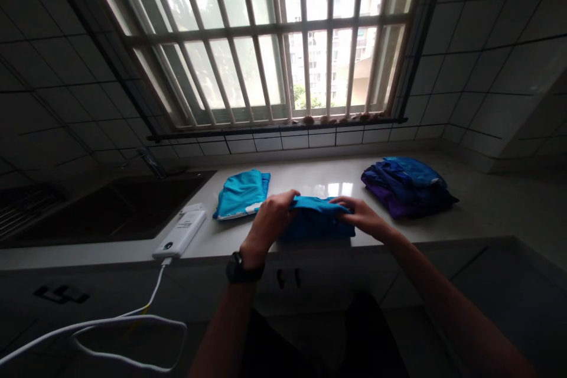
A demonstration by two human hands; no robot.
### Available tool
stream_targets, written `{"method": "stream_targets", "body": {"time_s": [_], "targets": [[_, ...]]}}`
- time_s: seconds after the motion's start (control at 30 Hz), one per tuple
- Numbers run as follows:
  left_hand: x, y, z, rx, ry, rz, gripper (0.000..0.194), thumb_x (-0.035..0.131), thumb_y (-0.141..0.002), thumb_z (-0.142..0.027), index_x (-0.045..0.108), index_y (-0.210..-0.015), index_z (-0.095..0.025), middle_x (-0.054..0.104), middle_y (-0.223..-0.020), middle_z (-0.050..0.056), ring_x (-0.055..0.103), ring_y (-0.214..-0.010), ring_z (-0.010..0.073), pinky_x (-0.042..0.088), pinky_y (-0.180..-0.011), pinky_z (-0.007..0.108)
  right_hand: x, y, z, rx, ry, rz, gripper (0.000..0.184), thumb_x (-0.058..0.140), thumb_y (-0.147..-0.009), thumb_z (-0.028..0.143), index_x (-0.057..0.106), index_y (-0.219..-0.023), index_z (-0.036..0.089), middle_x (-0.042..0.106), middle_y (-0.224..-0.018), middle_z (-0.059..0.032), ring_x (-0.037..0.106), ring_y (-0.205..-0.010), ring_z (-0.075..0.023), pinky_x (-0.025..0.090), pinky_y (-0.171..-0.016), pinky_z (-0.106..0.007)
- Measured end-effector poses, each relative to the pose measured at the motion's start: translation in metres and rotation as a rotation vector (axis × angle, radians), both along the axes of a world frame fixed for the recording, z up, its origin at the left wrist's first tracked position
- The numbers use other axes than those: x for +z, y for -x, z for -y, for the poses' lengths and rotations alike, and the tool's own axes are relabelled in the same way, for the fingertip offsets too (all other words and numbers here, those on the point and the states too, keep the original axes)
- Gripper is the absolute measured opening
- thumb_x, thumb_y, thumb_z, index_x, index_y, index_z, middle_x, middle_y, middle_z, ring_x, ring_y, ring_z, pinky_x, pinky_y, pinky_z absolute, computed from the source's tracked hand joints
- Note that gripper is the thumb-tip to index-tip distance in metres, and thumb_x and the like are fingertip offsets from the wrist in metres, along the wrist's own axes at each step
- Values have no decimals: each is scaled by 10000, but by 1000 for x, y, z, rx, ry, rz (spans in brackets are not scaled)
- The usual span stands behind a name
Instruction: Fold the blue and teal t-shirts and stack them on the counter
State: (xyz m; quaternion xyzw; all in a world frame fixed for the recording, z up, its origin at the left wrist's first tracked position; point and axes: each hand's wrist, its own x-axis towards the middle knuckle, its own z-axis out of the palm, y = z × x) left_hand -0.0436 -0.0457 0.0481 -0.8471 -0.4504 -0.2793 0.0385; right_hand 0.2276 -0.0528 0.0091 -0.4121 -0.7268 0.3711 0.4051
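Note:
A blue folded garment [321, 221] lies at the counter's front edge, gripped on both sides. My left hand [277, 215], with a dark watch on its wrist, closes on the garment's left end. On the opposite end, my right hand [361, 217] pinches the cloth, with the thumb partly hidden. Just left of my left hand rests a lighter turquoise folded garment [243, 192] with a white patch along its lower edge. Farther right sits a stack of folded blue and purple clothes [405, 186], apart from my right hand.
A white power bank [181, 233] with a white cable [155, 292] hanging off the counter stands at the left. Behind it is a dark sink [119, 207] with a faucet [150, 162]. A barred window [279, 29] is above the white counter [305, 174].

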Motion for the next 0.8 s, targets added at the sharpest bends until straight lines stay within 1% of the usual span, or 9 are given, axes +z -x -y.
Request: {"method": "stream_targets", "body": {"time_s": [0.1, 0.17, 0.2, 0.3, 0.37, 0.43, 0.5, 0.6, 0.8], "targets": [[4, -18, -36, 90, -106, -12, 486, 603, -902, -83, 610, -1376, -186, 707, -1287, 144, 657, -1237, 307, 514, -1089, 487, 6, -1, -28, -335, 51, -106, 377, 597, -859, 280, 661, -1213, 167, 732, -1081, -115, 700, -946, -247, 581, -810, -384], [-11, -27, -46, 79, -104, -32, 503, 583, -928, -120, 579, -1430, -167, 633, -1429, 166, 584, -1351, 309, 443, -1173, 499, 1, 1, -31, -543, -62, -80, 368, 545, -859, 230, 645, -1207, 164, 702, -1152, -142, 688, -1014, -256, 573, -889, -426], [-23, -30, -47, 59, -70, -50, 486, 568, -952, -156, 578, -1438, -163, 610, -1467, 166, 561, -1382, 304, 421, -1196, 492, -3, 3, -29, -573, -136, -41, 354, 526, -864, 213, 647, -1194, 171, 694, -1173, -141, 682, -1045, -256, 562, -932, -437], [-64, -34, -41, 43, 127, -115, 441, 497, -1018, -288, 606, -1428, -166, 589, -1514, 151, 527, -1427, 304, 413, -1207, 488, -16, 12, -18, -380, -302, 147, 349, 476, -903, 176, 671, -1190, 204, 696, -1233, -115, 660, -1163, -244, 515, -1054, -432], [-85, -34, -36, 84, 232, -129, 455, 449, -1041, -332, 612, -1436, -173, 551, -1560, 137, 476, -1477, 308, 387, -1226, 503, -25, 19, -16, -239, -323, 303, 385, 456, -938, 171, 681, -1248, 210, 680, -1339, -115, 618, -1279, -238, 466, -1133, -422], [-98, -33, -33, 118, 267, -117, 474, 424, -1051, -348, 597, -1463, -189, 503, -1605, 115, 421, -1519, 300, 344, -1254, 511, -34, 26, -21, -207, -270, 478, 425, 454, -979, 204, 660, -1350, 173, 618, -1471, -142, 544, -1396, -255, 406, -1196, -431], [-103, -31, -31, 137, 262, -103, 487, 425, -1052, -365, 582, -1483, -203, 479, -1624, 102, 409, -1529, 293, 323, -1266, 513, -43, 32, -28, -255, -175, 649, 485, 447, -1017, 261, 596, -1458, 125, 533, -1568, -163, 454, -1484, -288, 351, -1236, -467], [-104, -31, -31, 181, 233, -90, 484, 440, -1048, -379, 592, -1477, -216, 473, -1626, 101, 435, -1513, 297, 332, -1261, 529, -54, 39, -35, -338, -96, 813, 562, 405, -1051, 309, 471, -1575, 115, 418, -1653, -138, 346, -1553, -302, 292, -1262, -496], [-99, -43, -14, 293, 201, -91, 466, 418, -1044, -277, 617, -1453, -178, 518, -1587, 142, 474, -1485, 303, 378, -1235, 508, -54, 48, -27, -424, -124, 917, 572, 339, -1065, 319, 449, -1594, 133, 406, -1661, -126, 372, -1537, -296, 321, -1232, -469]]}}
